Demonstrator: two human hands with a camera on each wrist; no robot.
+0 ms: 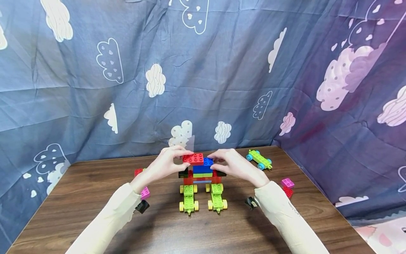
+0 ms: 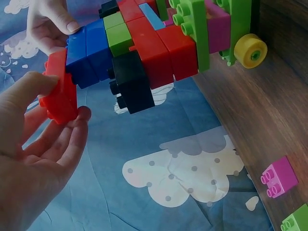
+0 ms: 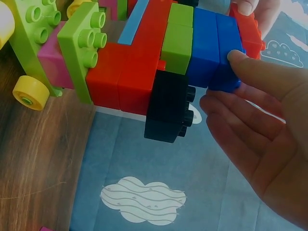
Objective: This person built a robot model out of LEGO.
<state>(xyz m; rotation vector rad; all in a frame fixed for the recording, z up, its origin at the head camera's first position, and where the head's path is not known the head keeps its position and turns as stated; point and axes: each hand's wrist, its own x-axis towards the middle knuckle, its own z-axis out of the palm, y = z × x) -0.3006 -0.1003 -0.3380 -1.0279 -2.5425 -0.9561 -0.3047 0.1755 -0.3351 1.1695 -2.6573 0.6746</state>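
Note:
A tall model of toy building bricks stands on two lime green wheeled bases point(image 1: 188, 203) with yellow wheels. My left hand point(image 1: 161, 165) pinches a red brick point(image 1: 195, 158) at its left end, thumb in front and fingers behind. That red brick sits on the top left of the model, overhanging to the left. My right hand point(image 1: 236, 165) pinches the upper blue brick point(image 3: 228, 41) at its right end. Under the blue bricks come lime green bricks point(image 3: 177, 45), then red bricks point(image 2: 154, 50) with a black brick point(image 2: 132, 82) sticking out on either side.
Another lime green wheeled base point(image 1: 260, 158) with blue wheels lies at the back right. A pink brick point(image 1: 288, 182) and a red brick point(image 1: 287, 192) lie on the right. More loose bricks, one pink point(image 1: 145, 193), lie by the left forearm. A patterned curtain point(image 1: 206, 88) hangs behind the table point(image 1: 203, 233).

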